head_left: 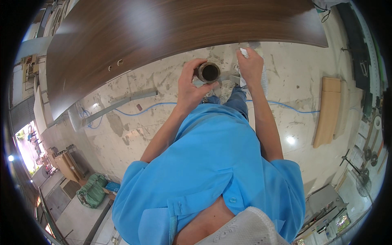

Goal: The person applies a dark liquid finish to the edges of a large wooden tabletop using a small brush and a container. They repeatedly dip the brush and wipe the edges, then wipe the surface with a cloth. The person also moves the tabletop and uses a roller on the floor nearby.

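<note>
My left hand (191, 86) is closed around a small open-topped round container (210, 72) with a brownish rim. Its inside looks dark, and I cannot make out what it holds. My right hand (250, 68), to the right of the container, pinches a crumpled white cloth or paper (244, 52), part of which shows above the fingers. Both hands are just short of the near edge of a large dark brown wood-grain panel (183, 28). Two small cut-outs show near the panel's left part.
A blue hose (159, 105) runs across the stained pale floor (134, 126) on both sides of my legs. A grey bar (118, 107) lies at left. Tan boards (326, 110) lie at right. A green sack (92, 190) sits at lower left, and a fan (362, 181) stands at lower right.
</note>
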Demonstrator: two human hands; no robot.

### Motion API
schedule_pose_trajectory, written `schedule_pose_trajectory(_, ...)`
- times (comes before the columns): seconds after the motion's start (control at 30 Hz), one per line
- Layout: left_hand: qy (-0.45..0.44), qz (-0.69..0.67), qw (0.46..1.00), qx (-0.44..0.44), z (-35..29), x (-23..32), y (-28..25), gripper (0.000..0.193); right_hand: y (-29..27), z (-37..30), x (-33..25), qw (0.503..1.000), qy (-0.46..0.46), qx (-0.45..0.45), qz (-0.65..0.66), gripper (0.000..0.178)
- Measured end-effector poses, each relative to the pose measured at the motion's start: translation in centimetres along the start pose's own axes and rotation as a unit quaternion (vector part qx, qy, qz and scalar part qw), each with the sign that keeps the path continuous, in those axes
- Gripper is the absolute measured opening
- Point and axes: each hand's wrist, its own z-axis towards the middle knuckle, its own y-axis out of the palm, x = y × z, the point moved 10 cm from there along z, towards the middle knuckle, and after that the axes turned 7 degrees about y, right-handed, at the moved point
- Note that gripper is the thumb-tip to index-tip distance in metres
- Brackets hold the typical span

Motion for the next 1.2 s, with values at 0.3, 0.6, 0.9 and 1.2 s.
schedule_pose_trajectory(0.3,0.002,-0.009,1.0,-0.003,0.5,-0.1,0.4,0.071,1.1,0.4,0.9,0.994,0.013,-0.053,-0.09,0.031)
schedule_pose_trajectory(0.6,0.006,-0.014,1.0,-0.012,0.9,0.3,1.0,0.071,2.3,-0.4,-1.1,0.99,-0.097,-0.102,-0.021,0.028)
schedule_pose_trajectory(0.9,0.008,-0.02,1.0,-0.011,1.0,0.2,1.2,0.071,-2.0,1.8,1.8,0.999,-0.048,-0.009,0.022,0.03)
schedule_pose_trajectory(1.2,0.004,-0.023,1.0,-0.018,1.3,0.8,1.8,0.072,-5.3,3.2,4.2,0.993,0.047,0.078,-0.073,0.031)
